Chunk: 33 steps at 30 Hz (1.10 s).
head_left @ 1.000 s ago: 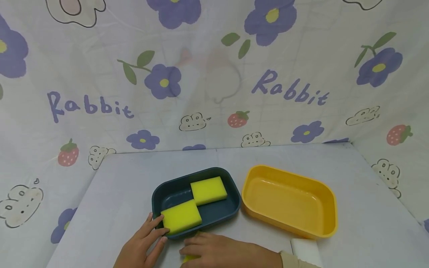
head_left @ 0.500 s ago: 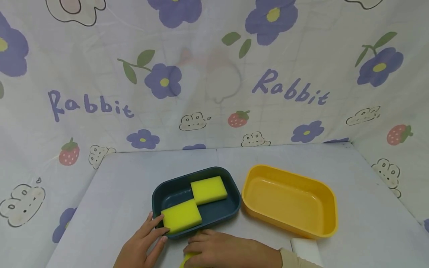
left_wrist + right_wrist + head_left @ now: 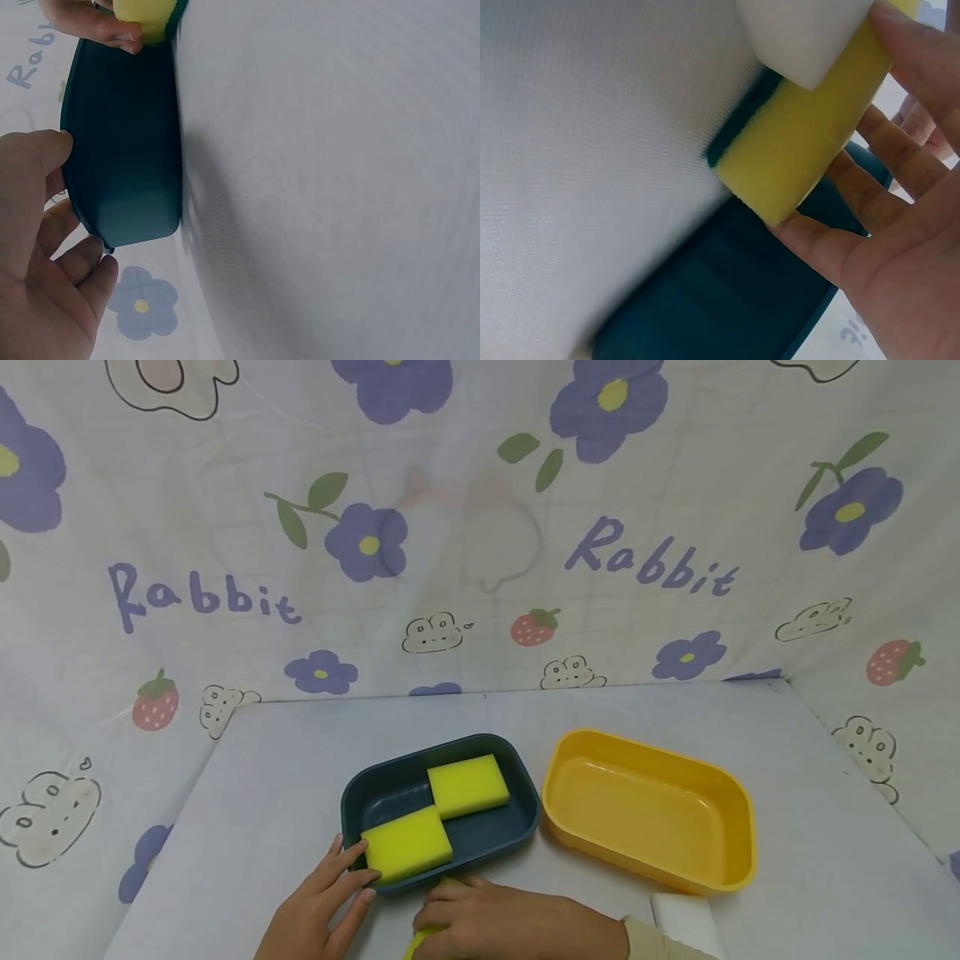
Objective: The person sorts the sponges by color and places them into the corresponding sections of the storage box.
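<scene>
My left hand grips the left end of a dark teal tray, thumb outside the wall and fingers at the rim. Inside the tray lie two yellow sponges, a front one near my left fingertips and a back one. In front of the tray my right hand holds a third yellow sponge with a dark green scouring layer, thumb on one side and fingers on the other. The right wrist view shows this sponge beside the tray's outer wall, with a white block overlapping it. The right hand mostly hides it in the head view.
A yellow tray stands right of the teal one, their ends close together. Near its front edge lies a white block, partly behind the right sleeve. A patterned cloth hangs behind the white table.
My right hand has shifted slightly to the right with its sponge, which shows at a steeper slant. The left hand and both trays have stayed in place.
</scene>
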Available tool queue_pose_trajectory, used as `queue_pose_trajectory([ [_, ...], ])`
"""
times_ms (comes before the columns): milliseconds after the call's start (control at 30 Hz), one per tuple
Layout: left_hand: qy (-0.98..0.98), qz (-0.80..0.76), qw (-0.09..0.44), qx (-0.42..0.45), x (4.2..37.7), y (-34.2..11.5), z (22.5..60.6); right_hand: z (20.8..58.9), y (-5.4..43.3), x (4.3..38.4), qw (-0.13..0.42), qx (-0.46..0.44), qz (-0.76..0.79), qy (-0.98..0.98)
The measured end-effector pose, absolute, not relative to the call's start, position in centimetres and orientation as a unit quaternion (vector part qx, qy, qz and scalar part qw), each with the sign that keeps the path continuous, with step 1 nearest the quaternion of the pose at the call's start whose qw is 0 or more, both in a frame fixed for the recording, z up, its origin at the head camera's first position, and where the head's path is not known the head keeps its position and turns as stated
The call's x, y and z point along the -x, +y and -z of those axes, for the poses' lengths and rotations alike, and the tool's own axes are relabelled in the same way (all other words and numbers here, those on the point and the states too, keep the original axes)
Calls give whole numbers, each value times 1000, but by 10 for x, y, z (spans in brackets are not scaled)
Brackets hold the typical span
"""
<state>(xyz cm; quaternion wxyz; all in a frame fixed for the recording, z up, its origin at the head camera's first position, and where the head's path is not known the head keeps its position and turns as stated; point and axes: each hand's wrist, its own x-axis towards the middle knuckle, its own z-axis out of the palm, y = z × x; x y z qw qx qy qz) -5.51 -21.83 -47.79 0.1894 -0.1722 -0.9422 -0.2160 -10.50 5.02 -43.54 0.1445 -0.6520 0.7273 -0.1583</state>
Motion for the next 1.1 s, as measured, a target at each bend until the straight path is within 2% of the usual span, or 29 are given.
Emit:
queue_pose_trajectory([
  [367,-947,213,170,168,56,-219,477,435,51,107,145,650,167,727],
  [1100,-946,216,172,170,55,-220,480,408,56,102,84,663,191,718],
])
